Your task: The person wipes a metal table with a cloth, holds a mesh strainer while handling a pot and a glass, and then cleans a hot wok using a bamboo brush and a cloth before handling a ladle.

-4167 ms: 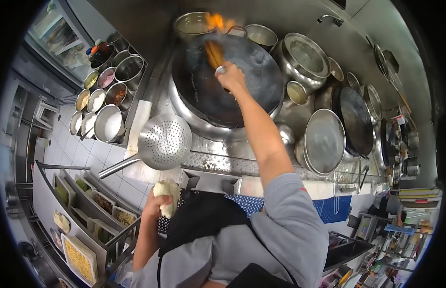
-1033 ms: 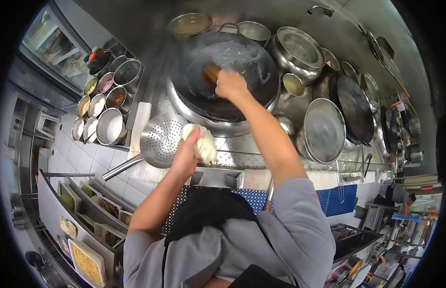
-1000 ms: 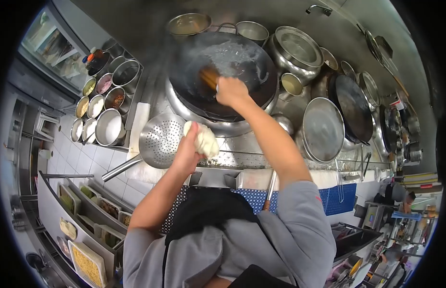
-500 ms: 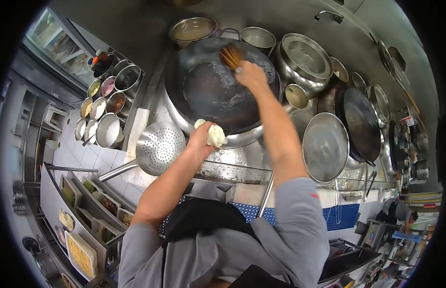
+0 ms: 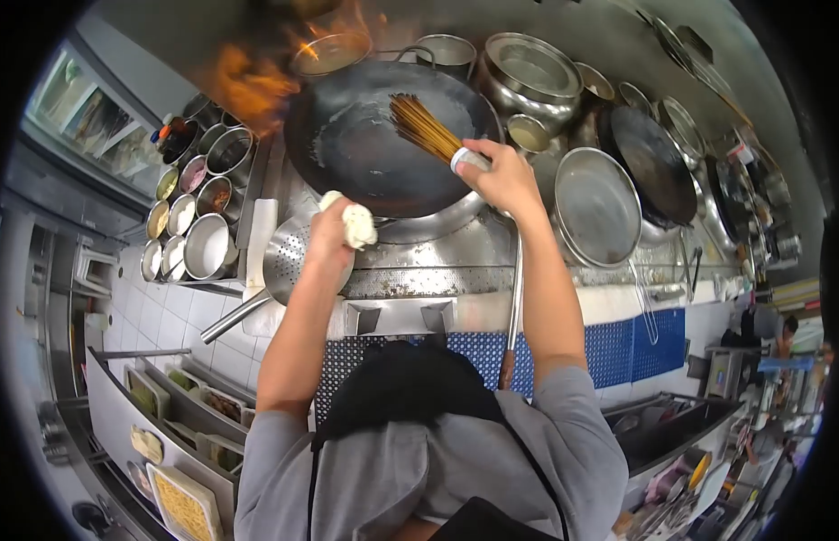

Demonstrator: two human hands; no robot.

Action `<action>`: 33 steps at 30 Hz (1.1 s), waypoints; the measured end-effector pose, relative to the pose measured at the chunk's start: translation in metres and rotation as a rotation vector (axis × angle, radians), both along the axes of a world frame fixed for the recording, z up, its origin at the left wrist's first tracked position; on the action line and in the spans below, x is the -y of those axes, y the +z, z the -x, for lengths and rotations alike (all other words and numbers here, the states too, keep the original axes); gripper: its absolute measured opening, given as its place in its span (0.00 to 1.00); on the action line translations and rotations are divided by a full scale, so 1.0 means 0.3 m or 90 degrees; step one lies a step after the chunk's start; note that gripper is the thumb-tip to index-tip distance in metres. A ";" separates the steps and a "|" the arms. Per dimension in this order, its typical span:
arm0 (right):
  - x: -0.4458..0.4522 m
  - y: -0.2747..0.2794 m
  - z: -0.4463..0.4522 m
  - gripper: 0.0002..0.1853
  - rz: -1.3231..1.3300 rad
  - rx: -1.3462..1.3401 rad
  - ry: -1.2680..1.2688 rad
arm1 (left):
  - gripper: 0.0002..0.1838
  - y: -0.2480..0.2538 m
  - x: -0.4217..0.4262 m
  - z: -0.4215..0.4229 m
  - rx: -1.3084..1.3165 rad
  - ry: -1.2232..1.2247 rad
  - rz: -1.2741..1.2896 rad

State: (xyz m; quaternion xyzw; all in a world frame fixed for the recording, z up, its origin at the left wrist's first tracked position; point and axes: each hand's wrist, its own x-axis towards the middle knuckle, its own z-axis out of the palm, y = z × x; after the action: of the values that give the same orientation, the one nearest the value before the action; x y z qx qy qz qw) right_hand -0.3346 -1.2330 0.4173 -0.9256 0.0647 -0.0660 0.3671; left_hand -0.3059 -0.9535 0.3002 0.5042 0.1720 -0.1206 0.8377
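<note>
A large dark wok [image 5: 365,167] sits on the range, its far side tipped upward, with streaks of water inside. My left hand [image 5: 326,236] is closed on a bunched pale cloth [image 5: 358,225] at the wok's near rim; the part of the rim behind the cloth is hidden. Over the wok's right side, my right hand [image 5: 508,185] grips the white-wrapped end of a bamboo wok brush [image 5: 424,126]. The bristles point up and left, above the wok's inner surface. To the left of the wok rests a perforated strainer [image 5: 284,257], partly covered by my left forearm.
Orange flames [image 5: 253,86] rise at the wok's far left. Metal pots of ingredients [image 5: 209,245] stand left. A lidded pot [image 5: 532,68], a round pan [image 5: 598,206] and another dark wok [image 5: 654,167] stand right. A long-handled tool [image 5: 515,298] lies near my right forearm.
The wok's far side has tipped up and flames have appeared behind it at the left. My right hand has drawn the brush back toward me, off the wok's surface. Less water shows inside.
</note>
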 end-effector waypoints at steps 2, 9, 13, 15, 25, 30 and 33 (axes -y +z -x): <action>-0.002 -0.003 0.120 0.28 -0.052 0.008 -0.031 | 0.05 0.067 -0.049 0.034 0.004 -0.002 0.011; -0.226 -0.049 0.283 0.24 -0.059 0.071 0.045 | 0.04 0.139 -0.128 0.052 0.086 -0.038 -0.043; -0.290 -0.062 0.299 0.23 -0.018 0.065 0.078 | 0.07 0.233 -0.106 0.077 0.135 -0.003 -0.186; -0.303 -0.070 0.307 0.23 -0.016 0.034 0.081 | 0.07 0.297 -0.074 0.098 0.160 0.011 -0.232; -0.297 -0.111 0.330 0.28 -0.185 0.088 0.033 | 0.10 0.425 0.027 0.064 0.319 -0.010 -0.454; -0.287 -0.073 0.346 0.33 -0.232 0.091 0.010 | 0.18 0.460 0.054 0.069 0.402 -0.023 -0.669; -0.289 -0.056 0.358 0.33 -0.258 0.077 -0.005 | 0.24 0.461 0.070 0.103 0.457 0.005 -0.736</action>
State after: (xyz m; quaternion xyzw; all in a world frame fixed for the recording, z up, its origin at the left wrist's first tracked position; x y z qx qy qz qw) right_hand -0.4420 -1.1463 0.4005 -0.8269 0.0583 -0.1082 0.5487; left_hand -0.3367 -0.9746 0.4386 0.8791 -0.0779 0.1687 0.4389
